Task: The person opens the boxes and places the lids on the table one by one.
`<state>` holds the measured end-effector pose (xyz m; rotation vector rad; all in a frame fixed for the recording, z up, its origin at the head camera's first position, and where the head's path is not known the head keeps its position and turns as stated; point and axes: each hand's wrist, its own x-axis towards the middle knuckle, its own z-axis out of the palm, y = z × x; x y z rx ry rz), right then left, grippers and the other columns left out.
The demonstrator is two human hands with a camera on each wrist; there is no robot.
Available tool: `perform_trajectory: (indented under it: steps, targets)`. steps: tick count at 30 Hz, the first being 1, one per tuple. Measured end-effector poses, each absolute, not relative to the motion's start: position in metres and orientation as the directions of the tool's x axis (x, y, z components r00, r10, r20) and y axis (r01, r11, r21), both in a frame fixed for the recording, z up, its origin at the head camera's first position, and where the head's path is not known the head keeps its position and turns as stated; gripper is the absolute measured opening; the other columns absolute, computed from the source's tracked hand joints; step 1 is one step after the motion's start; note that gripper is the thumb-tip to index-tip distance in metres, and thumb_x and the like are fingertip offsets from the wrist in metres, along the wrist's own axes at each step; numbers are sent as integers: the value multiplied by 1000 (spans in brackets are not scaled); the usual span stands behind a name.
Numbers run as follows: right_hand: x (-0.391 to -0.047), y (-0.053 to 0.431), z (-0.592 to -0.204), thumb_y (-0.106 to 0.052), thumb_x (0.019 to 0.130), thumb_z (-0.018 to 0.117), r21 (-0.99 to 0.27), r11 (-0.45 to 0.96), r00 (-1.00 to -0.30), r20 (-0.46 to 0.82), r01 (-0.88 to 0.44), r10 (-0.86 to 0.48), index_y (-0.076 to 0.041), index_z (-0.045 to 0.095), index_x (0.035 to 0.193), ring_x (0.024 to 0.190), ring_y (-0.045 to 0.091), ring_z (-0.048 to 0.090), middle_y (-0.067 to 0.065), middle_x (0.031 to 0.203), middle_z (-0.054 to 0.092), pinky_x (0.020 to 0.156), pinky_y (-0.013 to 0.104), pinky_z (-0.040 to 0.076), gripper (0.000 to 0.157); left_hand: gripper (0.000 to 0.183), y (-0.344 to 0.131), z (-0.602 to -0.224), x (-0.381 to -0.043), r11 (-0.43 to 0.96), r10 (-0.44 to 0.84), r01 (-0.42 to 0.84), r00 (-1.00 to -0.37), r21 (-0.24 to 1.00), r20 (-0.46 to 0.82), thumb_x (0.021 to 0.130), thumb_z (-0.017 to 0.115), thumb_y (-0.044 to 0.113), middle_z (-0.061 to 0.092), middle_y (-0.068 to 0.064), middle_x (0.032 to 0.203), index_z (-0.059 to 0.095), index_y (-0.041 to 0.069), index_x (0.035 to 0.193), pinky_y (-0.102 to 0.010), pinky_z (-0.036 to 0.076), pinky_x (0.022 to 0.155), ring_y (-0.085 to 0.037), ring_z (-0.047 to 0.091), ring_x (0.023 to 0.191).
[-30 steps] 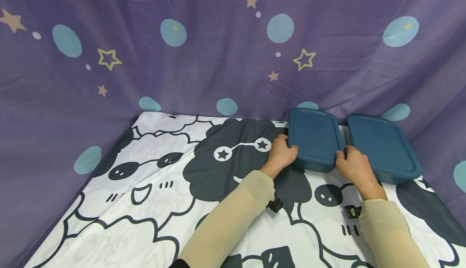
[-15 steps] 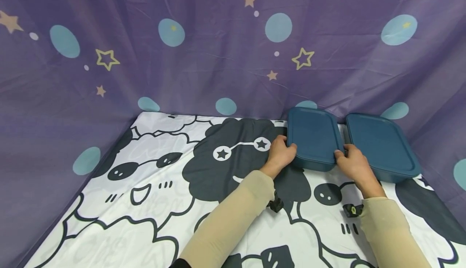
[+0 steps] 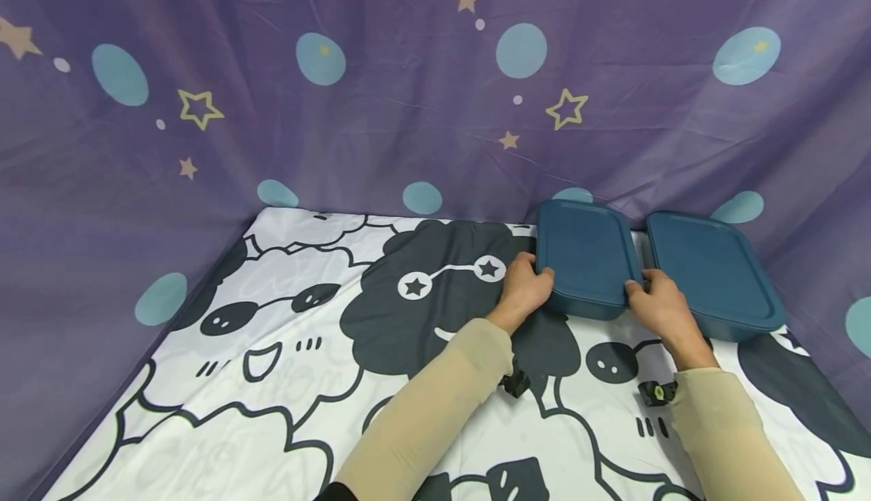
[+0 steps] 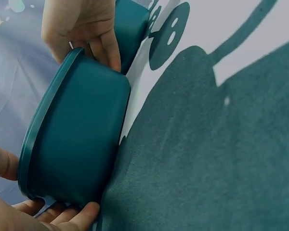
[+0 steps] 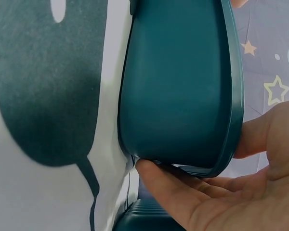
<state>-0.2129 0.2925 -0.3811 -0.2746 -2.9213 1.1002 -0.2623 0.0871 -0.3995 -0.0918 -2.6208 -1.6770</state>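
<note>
A dark blue lidded box (image 3: 588, 255) stands on the patterned cloth near the back, its lid on. My left hand (image 3: 524, 287) grips its left side close to the front corner, thumb at the lid's rim and fingers along the side wall. On the opposite side my right hand (image 3: 660, 306) holds it the same way. The left wrist view shows the front wall of the box (image 4: 79, 130) between both hands, its base right at the cloth. In the right wrist view, fingers (image 5: 171, 190) lie against the side wall below the lid.
A second dark blue lidded box (image 3: 714, 274) stands just right of the first, a narrow gap between them at the back. A purple curtain (image 3: 381, 138) with stars and dots hangs behind both. The white cloth (image 3: 224, 440) with dark sheep drawings covers the table.
The view has shifted very slightly. Both hands keep their hold on the box, and neither box has visibly moved on the cloth.
</note>
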Motion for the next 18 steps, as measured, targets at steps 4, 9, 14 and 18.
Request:
perform_trajectory:
  steps: [4, 9, 14, 18]
  targets:
    - [-213, 292, -382, -28, 101, 34, -665, 726, -982, -57, 173, 182, 17, 18, 142, 118, 51, 40, 41, 131, 37, 89, 61, 39, 63, 26, 88, -401, -261, 409, 35, 59, -998, 910, 49, 90, 58, 19, 62, -9, 103, 58, 3, 111, -32, 45, 87, -21, 57, 97]
    - [-213, 291, -382, -28, 101, 33, -677, 709, -978, -82, 197, 193, 17, 17, 143, 119, 50, 42, 41, 132, 38, 91, 60, 39, 63, 26, 87, -401, -262, 401, 30, 54, -998, 914, 46, 90, 58, 19, 62, -9, 104, 58, 3, 111, -32, 45, 87, -20, 56, 98]
    - [-213, 291, -381, -29, 102, 32, -687, 702, -979, -83, 190, 184, 18, 16, 142, 119, 51, 42, 42, 132, 37, 92, 59, 39, 64, 25, 89, -400, -262, 396, 16, 56, -998, 916, 54, 89, 59, 18, 62, -9, 104, 59, 3, 109, -32, 44, 88, -21, 56, 99]
    - [-212, 292, -382, -27, 102, 32, -716, 672, -980, -91, 186, 174, 18, 16, 143, 114, 47, 50, 41, 132, 38, 90, 54, 44, 62, 23, 89, -400, -262, 396, 6, 56, -998, 916, 59, 88, 60, 17, 62, -10, 103, 60, 3, 107, -32, 44, 88, -21, 57, 99]
